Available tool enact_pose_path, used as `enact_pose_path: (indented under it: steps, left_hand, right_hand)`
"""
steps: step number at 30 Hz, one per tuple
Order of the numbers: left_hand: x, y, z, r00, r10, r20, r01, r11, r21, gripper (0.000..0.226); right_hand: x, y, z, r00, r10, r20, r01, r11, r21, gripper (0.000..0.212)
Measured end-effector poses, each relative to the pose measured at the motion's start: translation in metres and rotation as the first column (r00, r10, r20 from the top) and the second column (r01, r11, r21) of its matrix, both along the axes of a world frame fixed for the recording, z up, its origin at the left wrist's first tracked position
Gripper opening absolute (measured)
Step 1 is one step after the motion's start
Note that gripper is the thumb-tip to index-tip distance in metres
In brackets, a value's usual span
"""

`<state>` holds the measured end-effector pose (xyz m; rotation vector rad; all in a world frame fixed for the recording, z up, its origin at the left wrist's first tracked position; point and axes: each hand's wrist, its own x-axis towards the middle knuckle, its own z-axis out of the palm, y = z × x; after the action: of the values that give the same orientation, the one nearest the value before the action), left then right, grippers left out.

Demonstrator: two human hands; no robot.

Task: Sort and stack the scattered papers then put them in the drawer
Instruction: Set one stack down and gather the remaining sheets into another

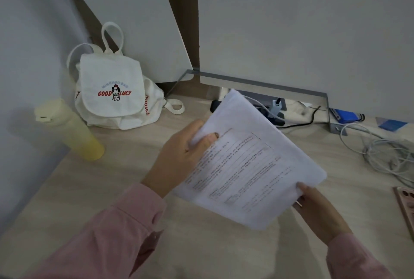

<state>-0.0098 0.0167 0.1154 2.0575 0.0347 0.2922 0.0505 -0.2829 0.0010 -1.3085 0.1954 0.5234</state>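
Holding the stack of papers (248, 166) over the worktop (201, 245), to the right of the white backpack (112, 90) and nearer to the camera. Left hand (179, 157) pinching the far short edge, right hand (318, 209) gripping the near one. Long axis diagonal, from hand to hand.

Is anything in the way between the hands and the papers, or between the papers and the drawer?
Nothing stands between hands and papers: the left hand and right hand both hold the stack of papers above the desk. No drawer is in view, so that path cannot be judged.
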Motion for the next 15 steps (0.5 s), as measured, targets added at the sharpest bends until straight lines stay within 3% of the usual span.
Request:
enact_pose_path:
  steps: [3,5,7,10,13,15]
  left_hand:
    - [-0.006,-0.003,-0.018,0.999,0.044,-0.031,-0.049,0.977,-0.210,0.018]
    - [-0.013,-0.005,-0.028,0.998,0.061,-0.019,-0.064,0.946,-0.319,0.013]
    - [-0.021,-0.007,-0.044,0.993,0.116,-0.023,-0.115,0.901,-0.418,0.011]
    - [-0.031,-0.007,-0.082,0.956,0.245,-0.163,-0.294,0.820,-0.492,0.019]
    - [-0.037,-0.006,-0.114,0.903,0.222,-0.367,-0.392,0.774,-0.497,0.017]
    - [-0.037,-0.003,-0.122,0.883,0.214,-0.417,-0.411,0.780,-0.471,0.018]
  right_hand:
    - [0.008,0.006,0.003,0.993,-0.061,0.102,0.067,0.996,-0.062,0.029]
    - [0.011,0.003,0.000,0.964,-0.131,0.230,0.194,0.941,-0.277,0.017]
    - [0.011,0.000,-0.001,0.931,-0.084,0.354,0.260,0.834,-0.487,0.016]
    - [0.003,0.008,-0.005,0.909,-0.175,0.379,0.326,0.865,-0.382,0.021]
    - [-0.012,0.016,-0.017,0.951,-0.170,0.257,0.251,0.910,-0.331,0.028]
    - [-0.014,0.018,-0.023,0.959,-0.193,0.207,0.255,0.908,-0.333,0.028]
